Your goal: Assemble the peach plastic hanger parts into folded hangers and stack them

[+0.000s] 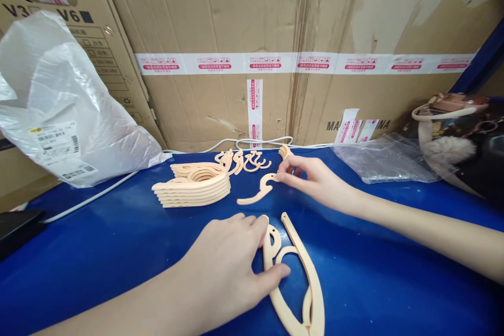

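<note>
My right hand (pixel 311 177) pinches one end of a cream plastic hanger hook (pixel 258 196) between thumb and fingers, a little above the blue surface. My left hand (pixel 228 268) rests on a folding hanger (pixel 310 273) of the same cream plastic, its thumb lying across one arm and its fingers curled at the upper end. The two arms of that hanger meet near the bottom edge of the view and spread apart towards the top. Behind the left hand lies a neat stack of hanger arms (pixel 192 198). Several loose hooks (pixel 238 161) are scattered beyond it.
Another small cream stack (pixel 284 152) stands just behind my right hand. A white plastic mailing bag (pixel 79 110) leans at left, above a dark device (pixel 19 231). Large cardboard boxes (pixel 220 105) wall the back. Clear plastic wrap (pixel 366 160) and a black bag (pixel 476 163) lie right.
</note>
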{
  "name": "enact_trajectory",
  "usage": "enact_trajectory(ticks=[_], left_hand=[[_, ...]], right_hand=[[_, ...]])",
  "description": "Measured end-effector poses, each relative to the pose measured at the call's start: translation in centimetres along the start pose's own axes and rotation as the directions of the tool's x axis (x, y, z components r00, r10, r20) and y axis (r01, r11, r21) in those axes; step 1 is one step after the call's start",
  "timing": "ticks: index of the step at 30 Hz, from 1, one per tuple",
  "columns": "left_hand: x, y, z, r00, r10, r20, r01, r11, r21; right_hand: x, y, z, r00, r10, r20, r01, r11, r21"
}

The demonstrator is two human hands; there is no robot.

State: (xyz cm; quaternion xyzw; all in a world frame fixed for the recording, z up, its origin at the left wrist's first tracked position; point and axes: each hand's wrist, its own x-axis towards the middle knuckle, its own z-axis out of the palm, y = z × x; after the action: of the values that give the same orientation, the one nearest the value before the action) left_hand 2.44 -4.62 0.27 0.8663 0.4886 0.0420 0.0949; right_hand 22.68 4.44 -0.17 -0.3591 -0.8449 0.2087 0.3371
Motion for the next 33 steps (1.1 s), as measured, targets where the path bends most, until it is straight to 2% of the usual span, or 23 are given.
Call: enact_trajectory(ticks=[3, 5, 7, 10, 12, 14, 17, 19, 21, 24, 26, 28, 30, 33], left_hand=[[0.7, -0.4, -0.5, 0.999, 0.030, -0.020, -0.029, 0.999, 0.038], [1.4, -1.0, -0.6, 0.997, 0.067, -0.034, -0.062, 0.990, 0.130], [2.1, -1.7, -0.5, 0.993, 0.109, -0.042, -0.095, 0.962, 0.254], [3.3, -2.8, 0.0, 0.971, 0.209, -0.116, -0.137, 0.885, 0.445], [3.8, -3.1, 0.3, 0.954, 0.268, -0.131, -0.158, 0.827, 0.540], [4.1, -3.2, 0.4, 0.946, 0.305, -0.113, -0.183, 0.787, 0.589], [4.2, -3.0, 0.2, 0.940, 0.327, -0.094, -0.206, 0.766, 0.609], [4.2, -3.0, 0.1, 0.939, 0.333, -0.091, -0.209, 0.759, 0.617], [4.2, -3.0, 0.0, 0.938, 0.335, -0.088, -0.212, 0.755, 0.620], [4.0, -3.0, -0.1, 0.942, 0.324, -0.089, -0.202, 0.757, 0.621], [3.5, -2.5, 0.0, 0.946, 0.293, -0.138, -0.162, 0.797, 0.582], [3.0, -1.9, 0.2, 0.940, 0.265, -0.216, -0.141, 0.877, 0.460], [2.5, -1.3, 0.6, 0.922, 0.275, -0.272, -0.198, 0.940, 0.279], [2.2, -1.1, 1.5, 0.895, 0.332, -0.297, -0.315, 0.943, 0.106]], right_hand=[[-0.8, 0.3, -1.3, 0.983, 0.152, -0.105, -0.115, 0.950, 0.291], [-1.6, 0.5, -2.1, 0.962, 0.245, -0.122, -0.176, 0.894, 0.412], [-2.4, 0.6, -2.8, 0.942, 0.312, -0.121, -0.224, 0.857, 0.464], [-3.5, 0.4, -3.0, 0.926, 0.367, -0.084, -0.287, 0.833, 0.473], [-4.0, 0.2, -2.8, 0.926, 0.377, -0.006, -0.338, 0.840, 0.425], [-4.3, -0.2, -2.3, 0.940, 0.327, 0.094, -0.340, 0.891, 0.299], [-4.9, -0.8, -1.5, 0.957, 0.201, 0.208, -0.202, 0.979, -0.015], [-5.2, -1.2, -1.2, 0.954, 0.153, 0.257, -0.105, 0.975, -0.194], [-5.6, -1.4, -1.1, 0.943, 0.137, 0.304, -0.057, 0.964, -0.260], [-5.7, -1.6, -1.3, 0.927, 0.099, 0.362, -0.019, 0.976, -0.219], [-5.5, -1.6, -1.6, 0.935, 0.059, 0.349, 0.013, 0.979, -0.201], [-5.2, -1.5, -1.8, 0.954, 0.027, 0.299, 0.040, 0.976, -0.216], [-5.1, -1.2, -1.7, 0.965, 0.011, 0.262, 0.055, 0.968, -0.243], [-5.1, -0.7, -1.4, 0.956, 0.071, 0.286, 0.010, 0.962, -0.271]])
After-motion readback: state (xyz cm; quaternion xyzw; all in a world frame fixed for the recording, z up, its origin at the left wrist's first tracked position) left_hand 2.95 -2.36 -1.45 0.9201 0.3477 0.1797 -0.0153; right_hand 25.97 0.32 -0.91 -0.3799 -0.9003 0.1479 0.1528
